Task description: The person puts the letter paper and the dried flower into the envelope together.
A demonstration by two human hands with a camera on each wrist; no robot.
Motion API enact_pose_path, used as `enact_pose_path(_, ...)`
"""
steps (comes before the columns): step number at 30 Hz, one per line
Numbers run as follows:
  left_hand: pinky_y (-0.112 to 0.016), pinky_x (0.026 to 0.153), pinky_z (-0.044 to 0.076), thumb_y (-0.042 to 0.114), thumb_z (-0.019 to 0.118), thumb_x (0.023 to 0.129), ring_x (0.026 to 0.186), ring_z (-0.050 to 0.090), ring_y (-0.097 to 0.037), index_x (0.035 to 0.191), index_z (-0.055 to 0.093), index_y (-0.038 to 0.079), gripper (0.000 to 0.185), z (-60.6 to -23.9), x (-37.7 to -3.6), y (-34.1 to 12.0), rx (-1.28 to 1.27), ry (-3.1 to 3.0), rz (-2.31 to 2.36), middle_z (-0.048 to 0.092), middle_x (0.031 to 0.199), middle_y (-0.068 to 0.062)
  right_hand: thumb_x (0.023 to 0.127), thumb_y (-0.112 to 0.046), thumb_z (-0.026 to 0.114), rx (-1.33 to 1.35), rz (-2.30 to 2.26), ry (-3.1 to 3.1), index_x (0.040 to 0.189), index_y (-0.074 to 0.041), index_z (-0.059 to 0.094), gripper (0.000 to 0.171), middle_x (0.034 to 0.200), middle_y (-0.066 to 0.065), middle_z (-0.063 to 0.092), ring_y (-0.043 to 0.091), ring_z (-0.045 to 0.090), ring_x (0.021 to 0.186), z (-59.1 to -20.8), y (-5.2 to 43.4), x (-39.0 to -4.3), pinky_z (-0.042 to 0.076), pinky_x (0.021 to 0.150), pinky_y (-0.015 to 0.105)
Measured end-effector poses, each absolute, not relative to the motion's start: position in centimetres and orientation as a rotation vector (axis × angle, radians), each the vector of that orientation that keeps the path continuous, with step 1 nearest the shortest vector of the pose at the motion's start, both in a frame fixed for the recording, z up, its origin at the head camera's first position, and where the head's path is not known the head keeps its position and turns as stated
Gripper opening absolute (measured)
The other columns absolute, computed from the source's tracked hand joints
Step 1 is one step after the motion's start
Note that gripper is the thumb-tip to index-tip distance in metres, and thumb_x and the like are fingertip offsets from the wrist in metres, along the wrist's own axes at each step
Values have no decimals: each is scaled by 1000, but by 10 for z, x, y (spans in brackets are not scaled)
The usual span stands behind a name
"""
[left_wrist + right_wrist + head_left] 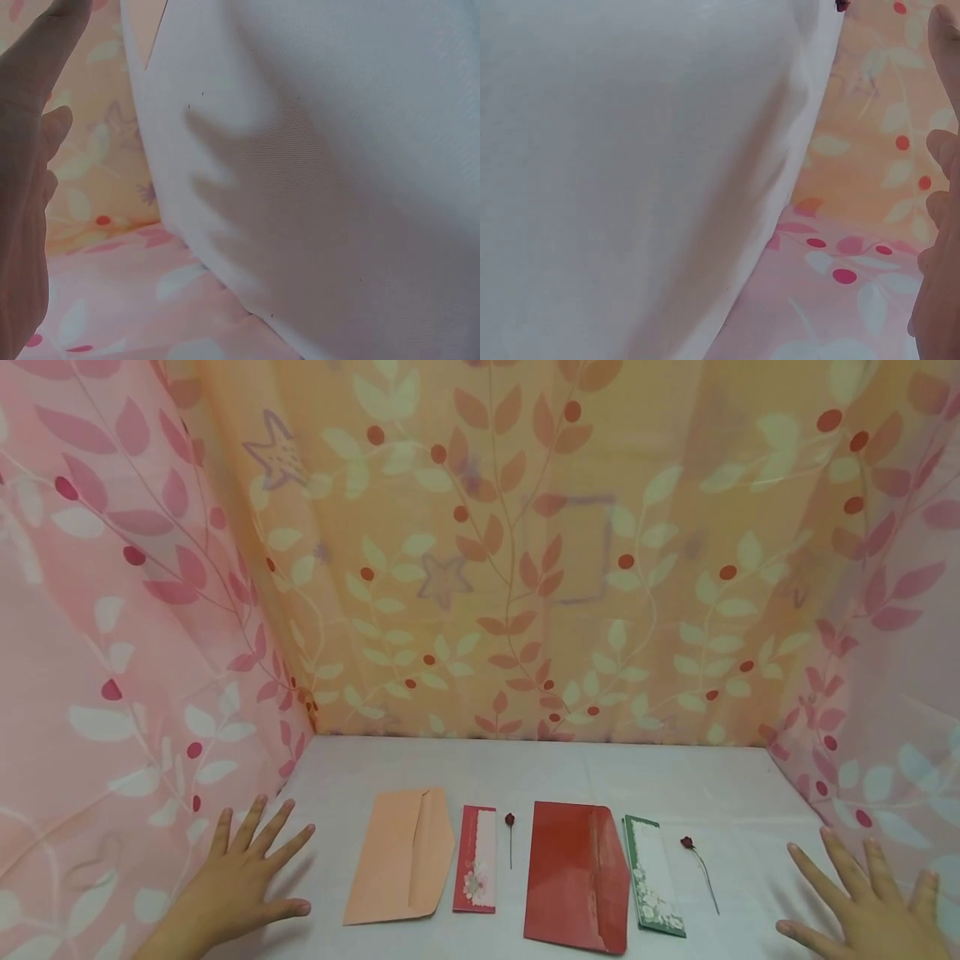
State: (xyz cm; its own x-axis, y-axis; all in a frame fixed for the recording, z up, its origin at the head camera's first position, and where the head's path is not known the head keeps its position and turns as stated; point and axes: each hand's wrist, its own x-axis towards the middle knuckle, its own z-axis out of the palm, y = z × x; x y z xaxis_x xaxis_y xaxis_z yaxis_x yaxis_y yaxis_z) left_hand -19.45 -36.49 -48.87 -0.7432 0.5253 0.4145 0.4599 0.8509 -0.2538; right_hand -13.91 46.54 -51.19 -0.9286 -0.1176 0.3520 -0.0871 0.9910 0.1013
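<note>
We saw the left hand [232, 885] spread wide over the left end of the white cloth [525, 768], its thumb aimed toward the peach envelope [393, 860], which lay nearest to it. The right hand [873, 910] was spread too, at the right end, its thumb toward the second rose [687, 843].

Between the hands we counted six things in a row. From the left came the peach envelope, its flap on the right; a pink card [475, 860] with a pale flower near its bottom; a small dark red rose [510, 820] on a straight stem; a red envelope [562, 872]; a green card [655, 877] with white flowers; and the second rose, its stem slanting toward us. The red envelope and green card lay side by side (whether they touched, we could not tell).

In the left wrist view, we saw finger shadows on the cloth. Behind everything we saw leaf-patterned fabric [510, 568], yellowish at the back and pink at both sides.
</note>
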Motion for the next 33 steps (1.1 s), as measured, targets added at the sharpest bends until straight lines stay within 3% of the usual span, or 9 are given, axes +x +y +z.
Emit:
enact_pose_path(4, -69, 118, -11, 85, 61, 76, 158, -7, -40, 156, 43, 30, 98, -487, -195, -364, -724, -2551, 188, 3, 173, -5, 72, -83, 68, 134, -153, -2762, 163, -44, 4, 118, 168, -1, -26, 42, -34, 147, -508, 463, -141, -39, 95, 67)
enact_pose_path(10, -70, 117, -14, 86, 62, 73, 158, -10, -39, 163, 21, 40, 109, -482, -194, -365, -735, -2529, 199, -3, 173, -3, 72, -85, 65, 144, -184, -2767, 163, -43, 4, 117, 167, -2, -27, 46, -31, 148, -506, 454, -144, -37, 96, 68)
enact_pose_path(18, -69, 118, -13, 84, 62, 75, 158, -7, -40, 153, 46, 27, 98, -477, -194, -361, -748, -2505, 175, 1, 174, -5, 74, -80, 70, 185, -128, -2746, 164, -40, 9, 116, 170, 1, -21, 48, -28, 148, -497, 442, -147, -37, 96, 68)
enact_pose_path(25, -69, 118, -12, 84, 64, 73, 158, -7, -40, 160, 32, 33, 106, -475, -196, -360, -747, -2501, 175, 6, 173, -9, 71, -83, 69, 184, -143, -2730, 164, -40, 8, 119, 171, 3, -18, 43, -29, 149, -499, 429, -153, -35, 98, 69)
enact_pose_path(29, -69, 118, -14, 83, 65, 72, 158, -9, -39, 163, 23, 37, 110, -471, -199, -356, -777, -2503, 184, 1, 173, -7, 69, -83, 70, 187, -136, -2700, 164, -40, 10, 120, 171, 3, -15, 41, -28, 151, -500, 421, -157, -33, 100, 70)
enact_pose_path(33, -67, 119, -13, 80, 68, 73, 158, -9, -39, 161, 31, 33, 107, -468, -198, -348, -827, -2486, 152, 0, 173, -5, 70, -80, 73, 229, -100, -2682, 164, -40, 13, 118, 172, 4, -11, 38, -29, 151, -500, 416, -157, -33, 100, 70)
